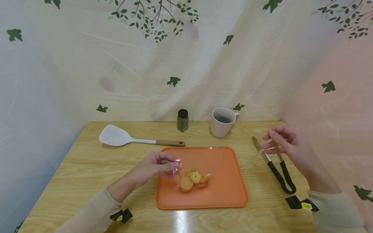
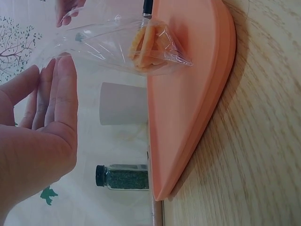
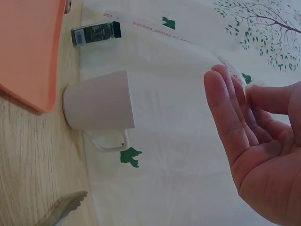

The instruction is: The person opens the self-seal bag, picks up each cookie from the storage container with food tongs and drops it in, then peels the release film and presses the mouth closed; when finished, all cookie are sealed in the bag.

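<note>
My left hand (image 1: 166,163) pinches the top of a clear plastic bag (image 2: 101,47) between thumb and fingers. The bag hangs over the orange tray (image 1: 221,181), with several flat, round golden pieces (image 1: 194,176) like cookies gathered at its bottom. Off to the right, my right hand (image 1: 281,140) is raised beside the tray, above the tongs (image 1: 272,163). Its thumb and fingertips pinch the end of a thin clear strip (image 3: 188,42) with red print, which stretches leftward in the right wrist view.
Behind the tray stand a small spice jar (image 1: 183,121) with a black lid and a pale mug (image 1: 220,124) with dark inside. A white spatula (image 1: 116,136) with a wooden handle lies at back left. A leaf-patterned cloth (image 1: 140,71) hangs behind the wooden table (image 1: 87,168).
</note>
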`<state>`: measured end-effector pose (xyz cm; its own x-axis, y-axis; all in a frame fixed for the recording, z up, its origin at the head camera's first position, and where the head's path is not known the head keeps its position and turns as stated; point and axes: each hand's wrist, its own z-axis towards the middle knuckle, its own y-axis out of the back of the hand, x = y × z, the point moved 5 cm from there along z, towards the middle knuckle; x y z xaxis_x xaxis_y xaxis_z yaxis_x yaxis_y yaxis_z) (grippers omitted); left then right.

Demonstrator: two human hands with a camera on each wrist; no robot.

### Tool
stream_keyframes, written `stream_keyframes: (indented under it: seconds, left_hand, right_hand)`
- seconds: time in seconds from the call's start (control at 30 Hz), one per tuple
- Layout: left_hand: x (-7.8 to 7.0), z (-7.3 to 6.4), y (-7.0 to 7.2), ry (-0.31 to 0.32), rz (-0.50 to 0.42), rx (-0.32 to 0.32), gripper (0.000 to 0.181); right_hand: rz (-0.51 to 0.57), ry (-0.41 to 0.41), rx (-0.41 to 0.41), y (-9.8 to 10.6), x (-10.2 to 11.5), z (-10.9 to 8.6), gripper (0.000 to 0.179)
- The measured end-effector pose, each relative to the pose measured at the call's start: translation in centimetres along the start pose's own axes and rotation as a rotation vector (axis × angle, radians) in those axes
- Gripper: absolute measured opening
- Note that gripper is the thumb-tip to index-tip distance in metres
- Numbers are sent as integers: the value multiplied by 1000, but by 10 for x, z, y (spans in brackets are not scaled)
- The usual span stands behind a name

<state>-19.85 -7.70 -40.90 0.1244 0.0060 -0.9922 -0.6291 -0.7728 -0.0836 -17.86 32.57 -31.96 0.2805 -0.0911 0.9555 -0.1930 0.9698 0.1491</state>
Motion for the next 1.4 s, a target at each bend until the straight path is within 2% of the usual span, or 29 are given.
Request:
stream_keyframes:
  seconds: [0.13, 0.3, 0.43, 0.57, 0.9, 1.03, 1.2, 1.4]
  left_hand:
    - [0, 1, 0, 0, -3, -1, 33]
    - [0, 1, 0, -1, -3, 5, 34]
    - [0, 1, -1, 2, -6, 9, 33]
    - [0, 1, -1, -1, -7, 9, 30]
    - [0, 0, -3, 1, -4, 10, 37]
    - [0, 1, -3, 4, 0, 11, 36]
    - [2, 2, -3, 1, 4, 15, 36]
    - [1, 1, -3, 2, 7, 5, 27]
  right_hand:
    - [-116, -67, 47, 6, -5, -6, 16]
    - [-271, -211, 81, 11, -28, -12, 20]
    - [-305, -320, 107, 11, -52, -13, 29]
    - [-307, -397, 131, 11, -76, -13, 35]
    - [-303, -474, 86, 10, -129, -3, 41]
    - [-377, -469, 69, 7, -144, 1, 33]
    - [-531, -432, 61, 4, -153, 5, 26]
    - [-612, -427, 44, -1, -151, 7, 26]
